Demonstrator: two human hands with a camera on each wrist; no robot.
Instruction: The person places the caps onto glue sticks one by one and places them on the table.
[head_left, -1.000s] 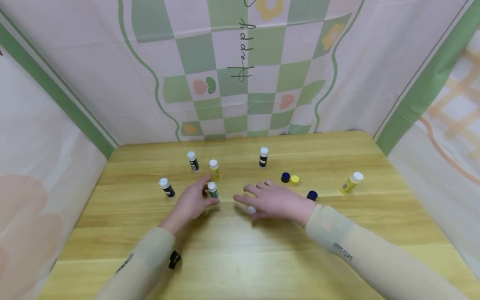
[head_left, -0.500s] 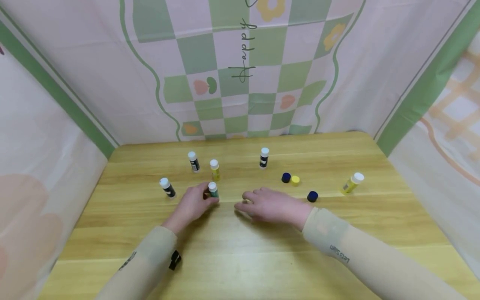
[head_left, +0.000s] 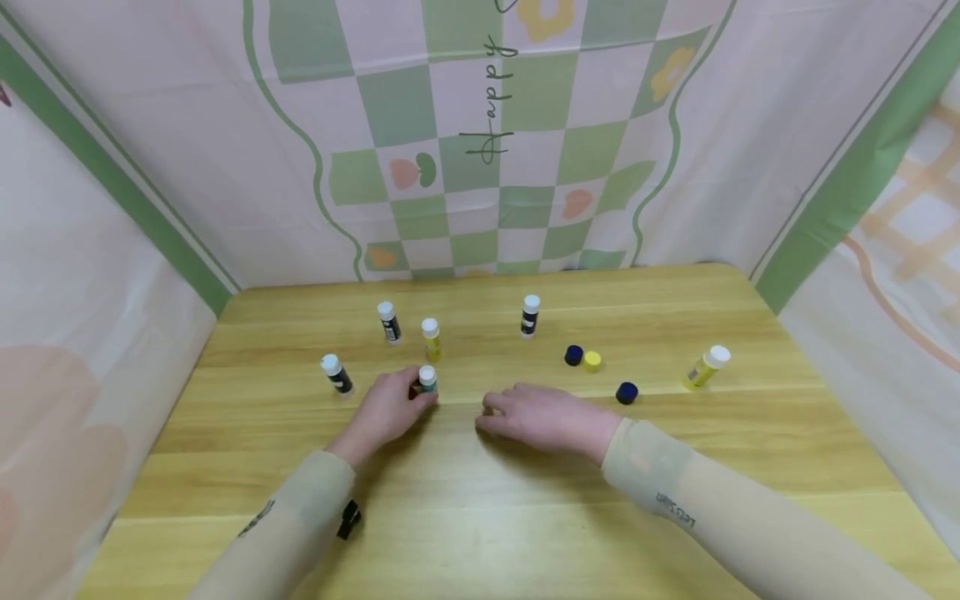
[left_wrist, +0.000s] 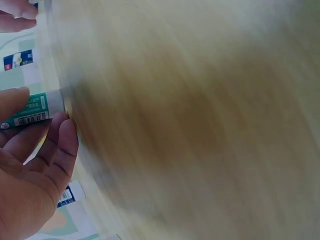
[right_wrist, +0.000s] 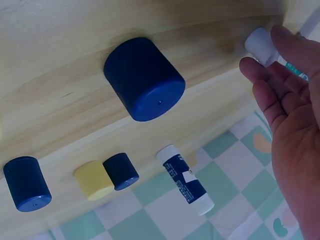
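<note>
My left hand (head_left: 386, 408) pinches an upright green-labelled glue stick (left_wrist: 37, 107) between thumb and fingers. Its white top (head_left: 427, 374) shows in the head view, and its white lower end is close to the table in the left wrist view. To the right, my right hand (head_left: 536, 415) is low over the table with the fingers curled in. In the right wrist view its thumb and fingertips close around a white-ended stick (right_wrist: 260, 46), the rest of which is largely covered. A navy cap (right_wrist: 145, 80) stands near that hand, hidden from the head camera.
Dark-labelled glue sticks stand at left (head_left: 337, 374), back left (head_left: 389, 323) and back middle (head_left: 529, 317). One yellow stick (head_left: 432, 339) is behind my left hand, another yellow stick (head_left: 707, 367) far right. Navy caps (head_left: 627, 393) and a yellow cap (head_left: 592, 362) lie right of centre.
My right hand's spread fingers have drawn in and come lower, covering the white top that showed beneath them. The left hand keeps its hold on the green glue stick, almost still.
</note>
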